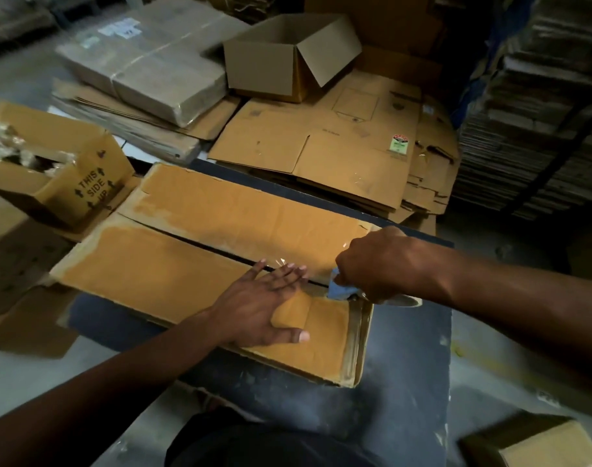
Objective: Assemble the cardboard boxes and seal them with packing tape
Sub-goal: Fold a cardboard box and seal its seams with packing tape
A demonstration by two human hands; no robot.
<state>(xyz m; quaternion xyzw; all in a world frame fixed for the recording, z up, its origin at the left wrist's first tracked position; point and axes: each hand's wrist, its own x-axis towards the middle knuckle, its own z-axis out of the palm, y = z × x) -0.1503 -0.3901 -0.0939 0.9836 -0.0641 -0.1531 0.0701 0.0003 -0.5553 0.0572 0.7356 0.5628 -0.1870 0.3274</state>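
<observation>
A dark blue-grey table [405,372] carries 1 closed cardboard box [193,264].

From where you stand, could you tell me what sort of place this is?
Most likely a warehouse packing area. Flattened cartons are piled behind the box being taped, tall stacks of flat cardboard stand at the right, and an assembled open box sits on the pile.
</observation>
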